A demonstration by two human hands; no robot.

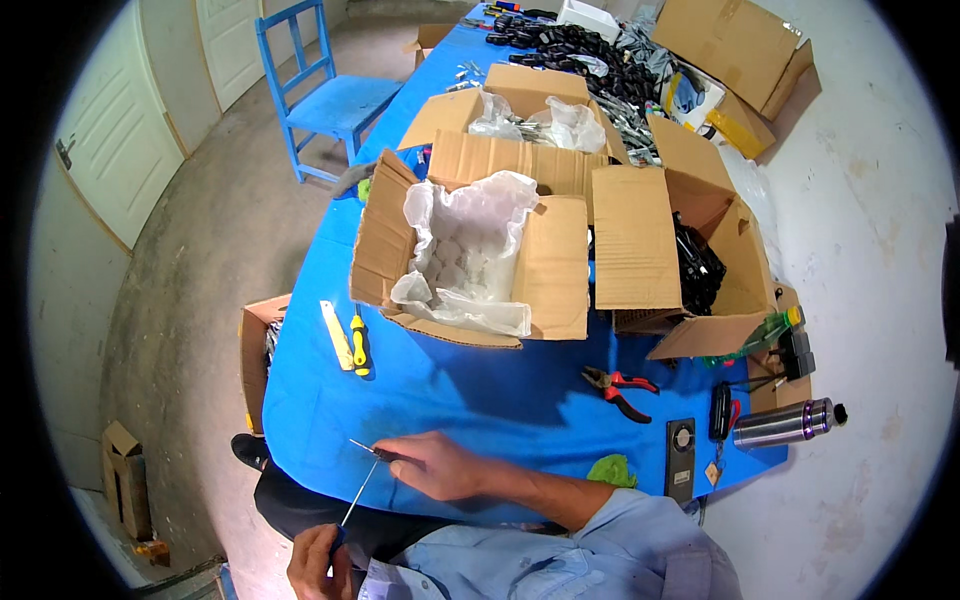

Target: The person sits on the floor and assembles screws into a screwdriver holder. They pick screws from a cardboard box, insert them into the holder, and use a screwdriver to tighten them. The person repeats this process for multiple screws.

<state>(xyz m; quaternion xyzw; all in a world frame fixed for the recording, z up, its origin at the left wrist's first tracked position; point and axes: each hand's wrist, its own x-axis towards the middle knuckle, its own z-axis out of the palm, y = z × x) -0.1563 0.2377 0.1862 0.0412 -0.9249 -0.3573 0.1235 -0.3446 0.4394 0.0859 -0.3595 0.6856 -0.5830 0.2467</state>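
At the lower left, my left hand [318, 567] is closed round the dark blue handle of a screwdriver [357, 502]. Its thin metal shaft slants up to my right hand [440, 466]. The fingers of that hand pinch a small thin metal part [362, 445] with a dark end, and the screwdriver's tip meets it or lies right beside it; which one I cannot tell. Both hands are near the front left edge of the blue-covered table [440, 400]. Beyond them lie a yellow-and-black screwdriver [360, 346] and a pale yellow box cutter [337, 335].
An open carton [558, 270] with plastic lining stands ahead, beside a carton of black parts [640, 240]. Red-handled pliers [625, 390], a grey device [680, 460], a green cloth [612, 470] and a steel flask [785, 425] lie to the right. A blue chair [340, 105] stands far left.
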